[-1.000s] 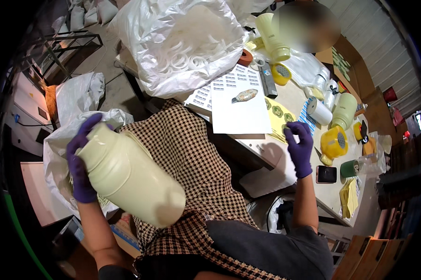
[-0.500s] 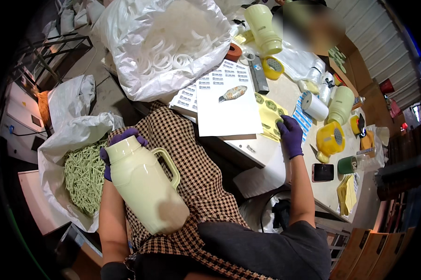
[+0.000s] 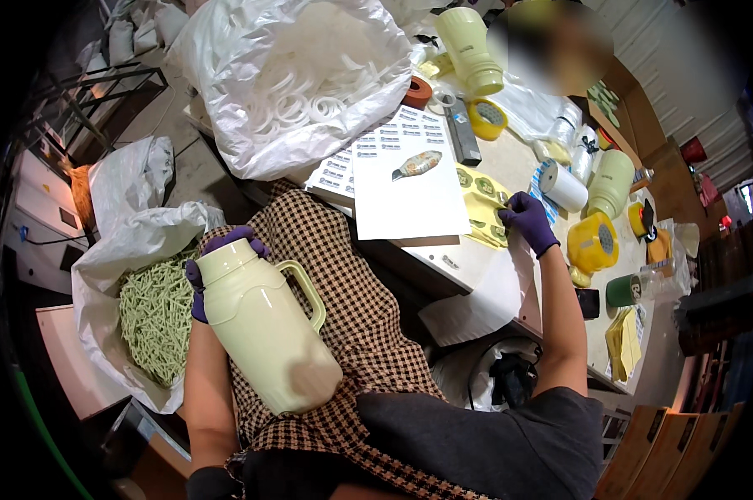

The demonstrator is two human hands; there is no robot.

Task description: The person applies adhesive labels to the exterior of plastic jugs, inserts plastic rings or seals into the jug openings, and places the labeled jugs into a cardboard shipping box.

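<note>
My left hand (image 3: 233, 238), in a purple glove, is wrapped round the neck of a pale yellow-green vacuum flask (image 3: 264, 321). The flask leans across my lap, its handle (image 3: 306, 292) to the right and its base toward me. On the table, my purple-gloved right hand (image 3: 531, 223) pinches at the right edge of a yellow sticker sheet (image 3: 479, 200) bearing dark oval labels. Whether a label is lifted between the fingertips is too small to tell. Left of it lies a white paper (image 3: 414, 208) with a patterned, fish-shaped piece (image 3: 418, 164) on top.
A white sack (image 3: 226, 125) of translucent rings stands at the table's far left. Another sack (image 3: 101, 308) holds pale green strips. Rightward are tape rolls (image 3: 592, 242), two more flask bodies (image 3: 610, 183) (image 3: 468, 50), and a phone (image 3: 589, 303). Someone blurred is across the table.
My right hand has shifted slightly right and turned, its fingers now pinched at the sheet's edge; the forearm has moved right, partly covering the phone. My left hand still holds the flask.
</note>
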